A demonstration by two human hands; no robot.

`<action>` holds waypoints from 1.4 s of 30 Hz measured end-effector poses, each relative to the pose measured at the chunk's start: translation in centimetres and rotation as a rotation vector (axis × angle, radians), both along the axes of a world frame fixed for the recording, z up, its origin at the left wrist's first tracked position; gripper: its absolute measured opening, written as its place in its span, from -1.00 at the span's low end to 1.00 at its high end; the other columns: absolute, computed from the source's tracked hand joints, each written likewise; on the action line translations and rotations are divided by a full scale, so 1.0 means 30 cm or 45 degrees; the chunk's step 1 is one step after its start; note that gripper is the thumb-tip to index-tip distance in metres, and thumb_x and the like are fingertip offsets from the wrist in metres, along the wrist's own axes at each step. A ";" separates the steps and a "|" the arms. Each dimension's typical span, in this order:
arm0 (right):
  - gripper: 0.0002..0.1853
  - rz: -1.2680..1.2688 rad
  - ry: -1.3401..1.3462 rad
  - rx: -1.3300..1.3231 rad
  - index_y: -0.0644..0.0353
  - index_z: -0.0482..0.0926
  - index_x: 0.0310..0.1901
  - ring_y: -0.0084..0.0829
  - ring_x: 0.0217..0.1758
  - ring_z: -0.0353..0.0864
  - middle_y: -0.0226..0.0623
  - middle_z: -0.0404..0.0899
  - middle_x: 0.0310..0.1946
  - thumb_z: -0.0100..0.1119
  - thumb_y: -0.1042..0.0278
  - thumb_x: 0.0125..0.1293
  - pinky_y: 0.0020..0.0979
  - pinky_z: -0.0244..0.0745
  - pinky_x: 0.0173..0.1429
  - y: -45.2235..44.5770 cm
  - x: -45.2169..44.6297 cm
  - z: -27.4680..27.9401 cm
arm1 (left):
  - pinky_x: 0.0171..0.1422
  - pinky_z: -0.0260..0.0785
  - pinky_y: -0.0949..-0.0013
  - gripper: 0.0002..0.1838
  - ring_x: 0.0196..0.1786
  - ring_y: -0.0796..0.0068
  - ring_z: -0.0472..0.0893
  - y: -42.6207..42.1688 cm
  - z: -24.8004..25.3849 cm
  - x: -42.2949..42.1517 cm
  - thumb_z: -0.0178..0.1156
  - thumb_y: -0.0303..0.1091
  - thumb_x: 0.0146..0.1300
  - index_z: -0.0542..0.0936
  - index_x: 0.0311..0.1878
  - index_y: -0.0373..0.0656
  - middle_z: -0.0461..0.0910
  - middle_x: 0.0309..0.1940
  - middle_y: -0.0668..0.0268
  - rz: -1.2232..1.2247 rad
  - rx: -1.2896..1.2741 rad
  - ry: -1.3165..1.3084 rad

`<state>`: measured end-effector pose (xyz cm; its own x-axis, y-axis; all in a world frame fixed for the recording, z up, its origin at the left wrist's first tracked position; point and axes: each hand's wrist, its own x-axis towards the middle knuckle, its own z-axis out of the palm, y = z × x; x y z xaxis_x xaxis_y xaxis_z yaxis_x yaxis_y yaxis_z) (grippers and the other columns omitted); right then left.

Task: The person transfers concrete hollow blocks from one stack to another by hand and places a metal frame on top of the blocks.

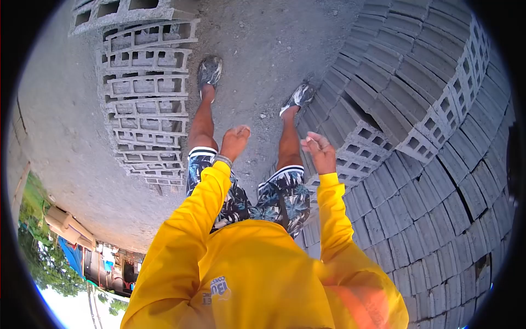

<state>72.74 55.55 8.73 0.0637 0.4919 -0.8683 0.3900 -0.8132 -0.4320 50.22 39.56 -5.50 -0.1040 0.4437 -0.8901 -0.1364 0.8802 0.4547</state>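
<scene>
My left hand (pixel 235 142) hangs in front of my left knee with its fingers curled in, and nothing shows in it. A grey band circles that wrist. My right hand (pixel 319 152) is held out beside my right leg, its fingers loosely bent and a little apart, with no object in them. It is nearest to the stacked grey hollow concrete blocks (pixel 357 143) on my right but seems apart from them. To the left of my legs, a row of hollow blocks (pixel 145 104) lies on the ground, cavities showing.
Grey dusty ground (pixel 263 49) runs ahead between the row and the stacks, and my feet stand on it. High stacks of blocks (pixel 427 219) fill the right side. Far at lower left are greenery and a blue tarp (pixel 71 256) by a shelter.
</scene>
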 end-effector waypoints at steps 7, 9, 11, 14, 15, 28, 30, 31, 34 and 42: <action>-0.65 0.246 0.039 0.008 0.36 0.59 0.05 -0.42 -0.11 0.70 -0.16 0.71 -0.24 0.24 0.28 0.35 -0.43 0.59 -0.03 -0.131 -0.219 0.003 | -0.08 0.50 0.48 -0.61 -0.15 0.52 0.65 -0.052 -0.070 -0.055 0.15 -0.20 0.42 0.60 0.06 -0.38 0.68 -0.21 0.28 0.002 -0.018 0.037; -0.64 0.313 -0.041 0.005 0.33 0.62 0.03 -0.38 -0.12 0.72 -0.11 0.71 -0.26 0.25 0.24 0.33 -0.40 0.58 -0.02 -0.197 -0.180 0.005 | -0.10 0.48 0.49 -0.61 -0.17 0.54 0.64 -0.017 -0.031 -0.078 0.16 -0.18 0.42 0.61 0.05 -0.36 0.67 -0.21 0.30 0.019 -0.095 -0.031; -0.64 0.299 -0.110 -0.017 0.30 0.64 0.00 -0.33 -0.14 0.73 -0.05 0.72 -0.26 0.26 0.20 0.31 -0.38 0.58 -0.01 -0.266 -0.108 -0.003 | -0.14 0.45 0.49 -0.64 -0.23 0.57 0.60 0.025 0.028 -0.094 0.16 -0.16 0.41 0.64 0.00 -0.30 0.66 -0.27 0.34 0.022 -0.124 -0.069; -0.63 0.028 -0.160 0.077 0.30 0.65 -0.01 -0.27 -0.15 0.74 0.00 0.72 -0.23 0.26 0.18 0.29 -0.33 0.58 0.00 -0.413 0.098 -0.100 | -0.19 0.40 0.45 -0.67 -0.29 0.59 0.55 0.037 0.015 -0.114 0.14 -0.15 0.40 0.68 -0.08 -0.24 0.64 -0.36 0.38 -0.093 -0.087 -0.014; -0.63 -0.084 -0.162 0.126 0.29 0.66 -0.01 -0.26 -0.16 0.74 -0.01 0.72 -0.23 0.27 0.18 0.29 -0.33 0.58 0.00 -0.423 0.161 -0.109 | -0.19 0.40 0.45 -0.66 -0.28 0.60 0.56 0.078 0.053 -0.118 0.14 -0.14 0.41 0.68 -0.07 -0.24 0.65 -0.35 0.38 -0.128 -0.133 -0.026; -0.57 -0.109 -1.399 1.227 0.24 0.63 0.05 -0.13 0.12 0.57 -0.16 0.65 0.02 0.30 0.10 0.28 -0.14 0.35 0.28 0.318 1.253 0.338 | 0.26 0.42 0.07 -0.05 0.36 0.03 0.45 1.002 0.681 0.984 0.20 0.32 0.21 0.37 0.39 -0.36 0.45 0.29 -0.07 -0.741 0.457 0.072; -0.47 0.224 -1.577 1.223 0.21 0.61 0.08 -0.15 0.29 0.43 -0.17 0.60 0.11 0.24 -0.08 0.28 -0.06 0.15 0.39 0.470 1.331 0.327 | 0.27 0.42 0.05 -0.01 0.39 0.00 0.41 1.061 0.625 1.123 0.26 0.34 0.14 0.38 0.37 -0.38 0.41 0.33 -0.10 -0.746 0.451 0.210; -0.42 0.389 -1.590 1.112 0.21 0.60 0.10 -0.17 0.30 0.42 -0.16 0.60 0.10 0.23 -0.15 0.28 -0.03 0.10 0.41 0.521 1.367 0.271 | 0.21 0.44 0.07 -0.04 0.30 0.04 0.47 1.082 0.613 1.174 0.29 0.31 0.12 0.43 0.30 -0.41 0.46 0.26 -0.09 -0.716 0.383 0.245; -0.38 0.528 -1.578 0.844 0.24 0.59 0.10 -0.17 0.19 0.52 -0.10 0.67 -0.03 0.22 -0.19 0.28 -0.04 0.07 0.45 0.636 1.413 0.264 | -0.06 0.37 0.17 -0.26 -0.09 0.21 0.49 1.131 0.582 1.278 0.36 0.19 0.07 0.50 -0.11 -0.44 0.50 -0.14 0.05 -0.573 0.319 0.321; -0.61 0.418 -1.290 0.911 0.22 0.74 -0.25 -0.15 -0.10 0.65 -0.09 0.72 -0.29 0.33 -0.01 0.21 -0.13 0.27 0.33 0.654 1.443 0.207 | -0.35 0.28 0.30 -0.54 -0.41 0.42 0.45 1.128 0.625 1.324 0.40 -0.11 -0.05 0.59 -0.39 -0.42 0.51 -0.47 0.25 -0.398 0.322 0.476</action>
